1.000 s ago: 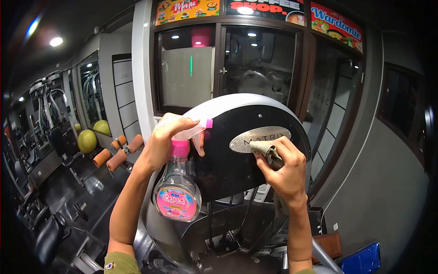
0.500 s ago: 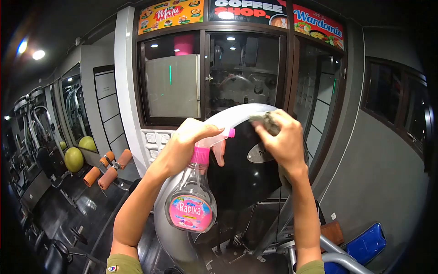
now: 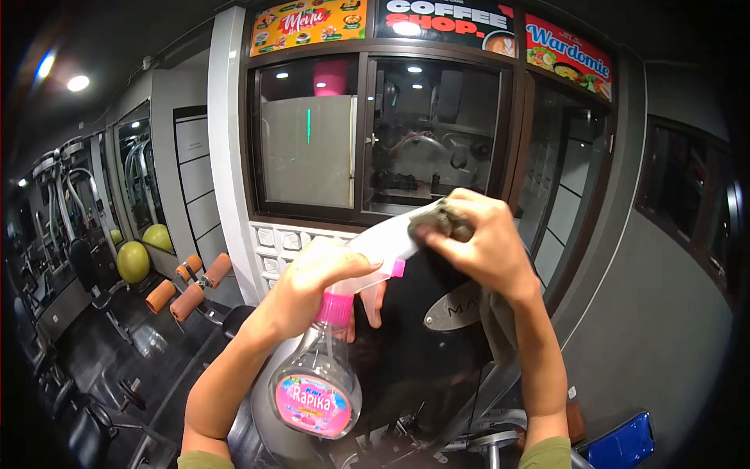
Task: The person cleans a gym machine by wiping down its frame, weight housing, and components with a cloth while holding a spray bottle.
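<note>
The bunched cloth [image 3: 447, 224], likely soft and limp, so best gripped as a wad, is at the pale upper rim [image 3: 380, 242] of the black panel [image 3: 418, 352], the right hand [image 3: 488, 244] curled closed around it. Nearer and left, the left hand [image 3: 316, 273] wraps the neck of the spray bottle [image 3: 315, 399], probably light, smooth, slippery if wet; the neck offers the surest hold. Windows [image 3: 433, 133] stand on the far side.

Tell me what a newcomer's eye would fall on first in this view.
Probably the clear Rapika spray bottle with its bright pink label, held in the left hand just left of centre, low down. Next, the right hand holding a bunched dark cloth at the pale curved rim of a black machine panel. The COFFEE SHOP sign stands out along the top.
</note>
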Demonstrator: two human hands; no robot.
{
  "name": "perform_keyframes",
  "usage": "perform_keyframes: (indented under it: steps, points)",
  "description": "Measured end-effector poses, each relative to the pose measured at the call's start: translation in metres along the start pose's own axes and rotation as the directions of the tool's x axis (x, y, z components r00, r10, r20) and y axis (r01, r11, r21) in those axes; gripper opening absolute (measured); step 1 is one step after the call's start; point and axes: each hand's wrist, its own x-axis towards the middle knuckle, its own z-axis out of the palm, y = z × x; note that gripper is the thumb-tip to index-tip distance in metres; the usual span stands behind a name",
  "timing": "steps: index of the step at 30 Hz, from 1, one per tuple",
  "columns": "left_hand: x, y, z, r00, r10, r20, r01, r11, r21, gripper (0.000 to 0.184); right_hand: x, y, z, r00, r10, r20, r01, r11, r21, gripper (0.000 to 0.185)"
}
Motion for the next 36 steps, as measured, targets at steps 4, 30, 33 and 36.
perform_keyframes:
  steps: [4, 30, 33, 36]
  points:
    - [-0.002, -0.001, -0.002, 1.0, -0.004, -0.029, 0.004, 1.0, 0.021, 0.044, 0.008, 0.003, 0.004, 0.989, -0.149, 0.026, 0.15, 0.988, -0.039, 0.023]
    - [-0.008, 0.02, 0.02, 0.947, -0.158, -0.28, 0.205, 0.967, 0.151, 0.047, 0.01, 0.05, -0.017, 0.993, -0.094, 0.069, 0.084, 0.987, 0.134, 0.023]
    - [-0.011, 0.019, 0.026, 0.931, -0.13, -0.342, 0.2, 0.963, 0.178, 0.049, 0.006, 0.036, -0.007, 0.968, -0.245, 0.055, 0.236, 0.962, 0.136, 0.023]
    - [-0.012, 0.019, 0.036, 0.896, -0.125, -0.426, 0.218, 0.959, 0.179, 0.05, -0.002, 0.047, -0.013, 0.975, -0.223, 0.02, 0.217, 0.962, 0.167, 0.024]
